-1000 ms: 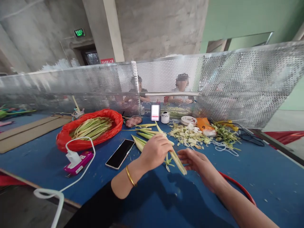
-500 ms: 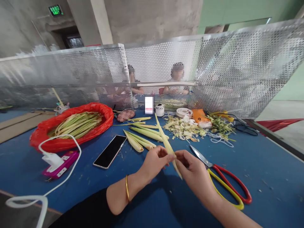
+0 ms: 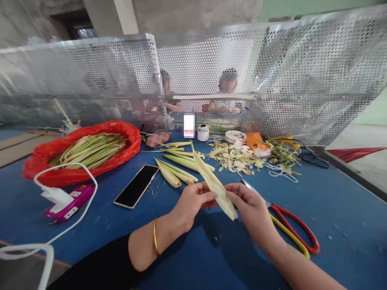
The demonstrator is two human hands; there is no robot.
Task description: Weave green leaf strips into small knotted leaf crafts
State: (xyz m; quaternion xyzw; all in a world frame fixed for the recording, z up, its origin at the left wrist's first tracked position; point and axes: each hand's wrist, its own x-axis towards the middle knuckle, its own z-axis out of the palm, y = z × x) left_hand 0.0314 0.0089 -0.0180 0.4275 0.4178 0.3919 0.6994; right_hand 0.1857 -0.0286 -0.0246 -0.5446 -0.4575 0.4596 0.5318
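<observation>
Between both hands I hold a long pale yellow-green husk leaf [image 3: 216, 184], spread flat, its pointed tip away from me and its broad cut end towards me. My left hand [image 3: 195, 203] pinches its left edge between thumb and fingers. At the opposite edge my right hand [image 3: 249, 207] pinches it the same way. Just beyond my left hand lie several pale green husks [image 3: 173, 174] with pointed tips. Scissors [image 3: 298, 225] with one red and one yellow handle lie beside my right hand, which partly covers them.
A red plastic bag [image 3: 133, 137] of long green stalks stands at left, near a purple power strip [image 3: 71, 205] with white cable. A phone [image 3: 136, 187] lies nearby. Behind are trimmings [image 3: 234, 157], a tape roll [image 3: 236, 137] and a perforated metal screen [image 3: 193, 56]; people sit beyond it.
The husk leaf has been opened out from a narrow, folded shape to a wider, flat one. My hands still grip its two edges. The view has tilted down slightly.
</observation>
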